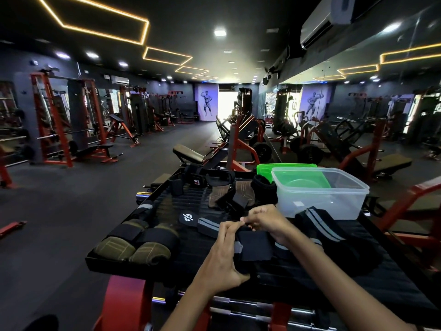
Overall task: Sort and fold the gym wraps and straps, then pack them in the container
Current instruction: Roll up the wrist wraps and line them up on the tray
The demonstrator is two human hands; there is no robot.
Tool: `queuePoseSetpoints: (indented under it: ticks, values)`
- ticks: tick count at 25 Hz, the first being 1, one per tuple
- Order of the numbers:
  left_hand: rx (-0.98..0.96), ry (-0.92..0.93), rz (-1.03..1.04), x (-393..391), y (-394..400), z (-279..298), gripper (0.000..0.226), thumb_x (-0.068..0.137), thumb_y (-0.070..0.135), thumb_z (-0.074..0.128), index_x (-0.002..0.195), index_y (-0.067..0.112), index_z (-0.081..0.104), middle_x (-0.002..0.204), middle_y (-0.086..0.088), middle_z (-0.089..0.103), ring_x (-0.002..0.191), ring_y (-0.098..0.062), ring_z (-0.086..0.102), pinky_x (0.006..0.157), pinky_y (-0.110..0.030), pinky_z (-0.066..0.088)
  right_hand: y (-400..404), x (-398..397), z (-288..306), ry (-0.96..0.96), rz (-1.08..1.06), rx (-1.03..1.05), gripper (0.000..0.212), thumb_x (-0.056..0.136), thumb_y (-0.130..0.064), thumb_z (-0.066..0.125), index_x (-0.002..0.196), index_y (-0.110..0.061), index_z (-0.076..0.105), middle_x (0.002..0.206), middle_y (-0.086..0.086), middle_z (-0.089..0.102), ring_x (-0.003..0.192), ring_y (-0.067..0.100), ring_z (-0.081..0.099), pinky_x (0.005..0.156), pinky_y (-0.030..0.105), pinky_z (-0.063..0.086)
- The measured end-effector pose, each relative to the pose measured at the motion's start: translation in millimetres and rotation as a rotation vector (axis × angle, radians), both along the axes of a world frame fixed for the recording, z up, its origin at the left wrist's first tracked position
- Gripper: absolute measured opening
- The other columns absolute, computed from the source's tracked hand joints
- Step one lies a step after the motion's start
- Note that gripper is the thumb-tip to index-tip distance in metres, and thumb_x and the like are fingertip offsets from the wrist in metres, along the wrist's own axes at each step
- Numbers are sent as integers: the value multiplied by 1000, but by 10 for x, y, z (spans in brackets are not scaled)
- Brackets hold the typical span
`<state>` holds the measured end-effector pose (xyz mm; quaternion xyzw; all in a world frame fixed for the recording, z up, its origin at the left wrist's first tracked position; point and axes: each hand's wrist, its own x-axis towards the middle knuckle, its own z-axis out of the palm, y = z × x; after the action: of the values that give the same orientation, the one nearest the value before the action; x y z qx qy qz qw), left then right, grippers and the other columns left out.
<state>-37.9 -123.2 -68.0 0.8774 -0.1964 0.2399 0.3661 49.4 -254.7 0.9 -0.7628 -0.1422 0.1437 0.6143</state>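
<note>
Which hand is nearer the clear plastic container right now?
Right. The right hand pinches the black wrap just in front of the clear plastic container, near its front left corner. The left hand grips the same wrap lower and further left, farther away.

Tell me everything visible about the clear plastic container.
The clear plastic container is a rectangular translucent tub with rounded corners and a thick rim. It stands upright, open and looks empty, at the far right of the black platform. A green lid lies behind it, showing through its walls. Neither hand touches it.
</note>
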Motion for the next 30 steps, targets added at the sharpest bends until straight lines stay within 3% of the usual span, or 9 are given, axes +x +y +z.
queuePoseSetpoints:
  ticks: [3, 6, 9, 12, 16, 21, 26, 30]
  values:
    - [-22, -17, 78, -17, -17, -8, 84, 56, 40, 68, 129, 22, 31, 120, 23, 23, 99, -2, 45, 76, -8, 43, -234, -155, 88, 57, -142, 189, 18, 87, -21, 64, 80, -5, 59, 68, 9, 60, 60, 17, 57, 52, 19, 51]
    - [-22, -39, 135, -2, -28, -40, 84, 53, 44, 69, 125, 19, 34, 116, 15, 31, 106, -5, 45, 87, -11, 40, -436, -484, 91, 64, 59, 23, 32, 75, -36, 71, 84, -7, 62, 76, 5, 61, 73, 14, 57, 66, 24, 51]
    - [-4, -73, 177, 15, -35, -59, 81, 53, 44, 68, 122, 19, 35, 114, 9, 35, 107, -9, 45, 92, -18, 41, -289, -672, -91, -13, 56, 33, 20, 80, -17, 70, 93, -1, 69, 93, 16, 69, 85, 18, 62, 77, 32, 51]
    - [-31, -69, 183, 3, -59, -55, 78, 55, 42, 70, 121, 17, 37, 112, 10, 37, 103, -7, 47, 88, -11, 39, -219, -664, -145, -35, -26, 164, 18, 85, 0, 62, 101, 6, 65, 95, 17, 67, 88, 25, 62, 86, 47, 51]
    - [-68, -9, 174, -9, -71, -58, 88, 53, 44, 76, 127, 14, 39, 116, 12, 42, 103, 4, 44, 86, 2, 32, -254, -625, -196, -75, 5, 143, 12, 86, 1, 60, 96, 5, 64, 89, 11, 67, 83, 18, 64, 78, 42, 54]
    - [-84, 39, 219, -11, -86, -64, 94, 53, 42, 79, 131, 8, 39, 123, 2, 47, 110, -4, 46, 89, 3, 28, -297, -581, -167, -91, 68, 203, 11, 86, 3, 58, 93, 1, 66, 82, 5, 71, 77, 12, 66, 71, 36, 55]
    - [-151, 25, 236, -22, -81, -59, 94, 52, 40, 84, 130, 10, 39, 119, 12, 42, 109, 7, 39, 89, 6, 25, -349, -454, -267, 24, 84, 214, 18, 85, 2, 59, 102, 5, 65, 90, 10, 71, 79, 15, 68, 69, 32, 58]
    - [-213, 17, 241, -41, -54, -50, 97, 44, 56, 79, 124, 14, 44, 113, 9, 54, 106, -3, 53, 89, -2, 35, -287, -463, -345, 202, 178, 284, 31, 83, -5, 60, 112, 6, 61, 95, 16, 68, 76, 19, 66, 54, 28, 53]
